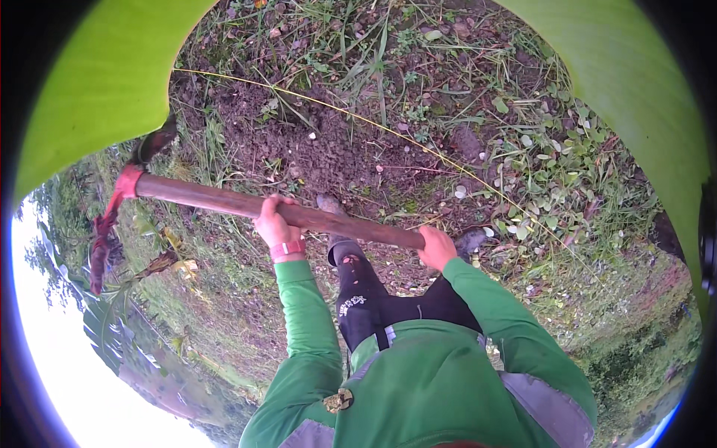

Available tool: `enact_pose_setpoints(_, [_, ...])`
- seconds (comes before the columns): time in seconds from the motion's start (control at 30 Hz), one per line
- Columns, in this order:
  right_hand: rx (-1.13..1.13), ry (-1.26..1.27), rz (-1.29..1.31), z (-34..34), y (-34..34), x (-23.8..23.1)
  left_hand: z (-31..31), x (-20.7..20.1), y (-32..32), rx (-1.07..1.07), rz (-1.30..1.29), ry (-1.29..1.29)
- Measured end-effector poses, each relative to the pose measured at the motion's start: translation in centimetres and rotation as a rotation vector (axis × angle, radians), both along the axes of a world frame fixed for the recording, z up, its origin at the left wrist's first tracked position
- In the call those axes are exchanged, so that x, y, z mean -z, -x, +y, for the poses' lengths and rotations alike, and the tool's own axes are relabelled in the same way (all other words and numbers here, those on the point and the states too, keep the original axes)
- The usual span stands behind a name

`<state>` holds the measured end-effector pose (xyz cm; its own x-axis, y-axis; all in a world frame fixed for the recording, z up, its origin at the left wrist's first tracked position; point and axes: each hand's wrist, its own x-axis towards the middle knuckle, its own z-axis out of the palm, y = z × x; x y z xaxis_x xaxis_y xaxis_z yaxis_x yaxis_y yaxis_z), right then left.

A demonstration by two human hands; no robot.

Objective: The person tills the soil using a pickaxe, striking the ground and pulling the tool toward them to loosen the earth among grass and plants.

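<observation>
A mattock (205, 196) with a brown wooden handle is held across in front of my body, off the ground. Its red, soil-stained head (128, 181) is out to the left, one end pointing up and the other hanging down. My left hand (276, 224) is closed around the middle of the handle, with a pink band on the wrist. Near the handle's right end, my right hand (435, 249) is closed around it too. Beneath the handle lies dark, loosened soil (314, 149) with weeds and grass around it.
A thin yellow string (358, 118) runs slantwise over the ground ahead of my boots (470, 240). Leafy weeds (556, 160) grow on the right. Large smooth green shapes (112, 82) block both upper corners. Broad torn leaves (104, 328) stand at the lower left.
</observation>
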<state>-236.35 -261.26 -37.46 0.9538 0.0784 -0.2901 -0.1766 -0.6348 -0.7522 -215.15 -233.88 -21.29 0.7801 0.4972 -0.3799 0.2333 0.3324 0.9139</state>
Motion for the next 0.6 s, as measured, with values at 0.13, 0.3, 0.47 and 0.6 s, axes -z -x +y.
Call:
enact_pose_setpoints(0.13, [-0.026,-0.012,-0.079,-3.3,-6.2,-1.9,-0.9,-2.4,-2.8,-0.122,-0.242,-0.123])
enact_pose_setpoints(0.3, [0.078,0.178,0.228,-16.5,6.5,3.1,-16.6,14.6,4.6,-0.061,0.204,-0.125])
enact_pose_setpoints(0.47, [0.147,0.248,0.649,-16.5,19.7,-0.6,-22.0,30.5,17.2,0.296,0.711,0.493])
enact_pose_setpoints(0.6, [-0.015,0.16,0.789,-17.9,17.8,-6.5,-23.2,27.3,15.1,0.591,0.899,0.399])
